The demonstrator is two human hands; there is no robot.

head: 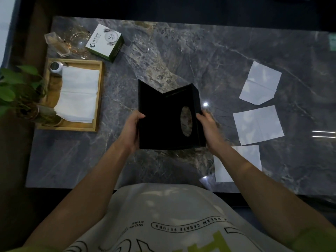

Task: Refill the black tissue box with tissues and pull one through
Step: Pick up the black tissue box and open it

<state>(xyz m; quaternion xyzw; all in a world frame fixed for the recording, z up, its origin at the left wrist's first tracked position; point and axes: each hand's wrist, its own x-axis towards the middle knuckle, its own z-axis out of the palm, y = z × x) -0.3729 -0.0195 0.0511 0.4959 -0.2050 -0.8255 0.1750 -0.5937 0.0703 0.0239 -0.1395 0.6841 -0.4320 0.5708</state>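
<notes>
- Over mid-worktop, just in front of me: black tissue box [163, 117], opened up like a book, held off the marble worktop [209, 57] between both hands.
- My left hand [130, 130] has its fingers [141, 116] clenched on the box's left edge; my right hand [209, 128] grips the right edge, thumb on the near face.
- Oval dispensing slot [186, 121] sits in the right-hand panel; marble shows straight through it, so no tissue is threaded.
- Box interior looks empty as far as I can tell; it's dark, can't rule out a thin layer.
- Step, by my read: box open and ready for loading, refill not started.
- Stack of folded tissues [78, 95] lies in the wooden tray [101, 99] on the left, well apart from the box.
- Three loose sheets on the right: far sheet [260, 83], middle sheet [258, 124], near sheet [236, 164], partly under my right forearm.
- Next move probably needs one hand freed: set the box down or hold it with the right, reach left for the stack, seat it inside square to the slot.
- After that: close the panels, pinch the top sheet, draw it out through the oval.
- Risk: stack shifting off the slot while closing.
- Far left clutter: white-green carton [105, 42], glassware [78, 40], plant [16, 84]. Not in the way.
</notes>
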